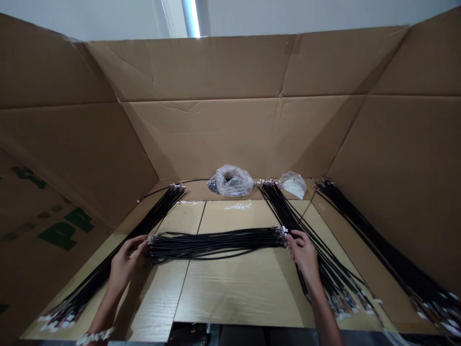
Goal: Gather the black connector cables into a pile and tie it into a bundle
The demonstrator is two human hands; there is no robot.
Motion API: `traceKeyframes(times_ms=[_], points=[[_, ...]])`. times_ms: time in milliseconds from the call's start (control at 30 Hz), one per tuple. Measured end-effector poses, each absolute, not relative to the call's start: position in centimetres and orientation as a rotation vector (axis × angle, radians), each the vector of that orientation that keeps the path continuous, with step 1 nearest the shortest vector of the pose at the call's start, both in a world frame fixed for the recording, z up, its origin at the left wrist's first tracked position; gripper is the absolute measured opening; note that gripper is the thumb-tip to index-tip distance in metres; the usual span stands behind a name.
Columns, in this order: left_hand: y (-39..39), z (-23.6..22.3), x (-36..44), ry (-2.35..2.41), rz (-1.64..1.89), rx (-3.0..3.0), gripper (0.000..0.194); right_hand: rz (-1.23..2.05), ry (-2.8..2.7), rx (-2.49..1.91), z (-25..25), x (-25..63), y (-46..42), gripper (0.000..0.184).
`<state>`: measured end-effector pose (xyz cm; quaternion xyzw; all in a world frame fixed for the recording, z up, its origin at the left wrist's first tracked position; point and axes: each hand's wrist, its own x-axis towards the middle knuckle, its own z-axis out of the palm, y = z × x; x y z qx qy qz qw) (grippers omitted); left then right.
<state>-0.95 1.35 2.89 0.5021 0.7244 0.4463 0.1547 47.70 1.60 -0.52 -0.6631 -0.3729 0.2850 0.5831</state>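
A bundle of black cables (216, 244) stretches crosswise between my hands over the middle of the table. At its left end, my left hand (127, 259) is closed round the connector ends. My right hand (302, 250) pinches the white connectors at the opposite end. Between the hands the cables run nearly level, a few sagging below the rest. Another pile of black cables (124, 250) lies slantwise beside my left hand. A further pile of cables (288, 211) passes behind and under my right hand, with coloured wires and white plugs at its near end.
Cardboard walls (216, 134) enclose the table (237, 283) on the left, back and right. At the back sit a clear plastic bag (232, 180) and a small bag of white parts (293, 185). More black cables (378, 245) lie along the right wall.
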Motion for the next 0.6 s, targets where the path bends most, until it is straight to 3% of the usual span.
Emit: traceKeyframes(times_ms=[133, 267, 400, 600], points=[[-0.1, 4.0, 0.7, 2.188, 1.507, 1.221, 0.042, 0.572, -0.932, -1.604, 0.5, 50.4, 1.1, 0.04], [-2.0, 4.6, 3.7, 2.272, 1.579, 1.037, 0.031, 0.345, -1.26, -2.068, 1.2, 53.1, 1.3, 0.017], [-3.6, 3.7, 5.6, 2.385, 1.485, 1.139, 0.034, 0.251, -1.517, -2.372, 1.4, 53.2, 1.9, 0.016], [-4.1, 2.8, 5.8, 2.39, 1.42, 1.189, 0.033, 0.278, -1.518, -2.36, 0.8, 53.5, 2.7, 0.015]])
